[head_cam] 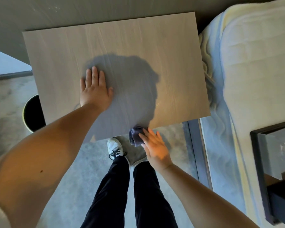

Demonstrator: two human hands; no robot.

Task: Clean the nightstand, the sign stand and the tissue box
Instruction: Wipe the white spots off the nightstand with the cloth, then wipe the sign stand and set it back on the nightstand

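My left hand (pixel 95 89) lies flat and open on the nightstand (pixel 138 46), fingers spread, holding nothing, just bracing near the middle of the top. My right hand (pixel 155 148) is at the near edge of the nightstand, fingers mostly straight, pressing a dark cloth (pixel 136 134) against that edge rather than closing round it; the grip there is loose, more a flat push than a pinch.

The nightstand's top is bare, a smooth wood-grain board. It looks stiff, hard and heavy enough not to shift under a wipe, so I judge it can take firm pressure. The finish looks slick, and a damp cloth should glide on it; my bracing palm could slide too.

The cloth is soft and bunched, light, and will fold or slip out from under flat fingers at the edge. I would take it in a fuller grip, thumb beneath the wad, before wiping the nightstand's front face.

The sign stand and tissue box are not in view. A bed (pixel 253 63) stands just right of the nightstand.
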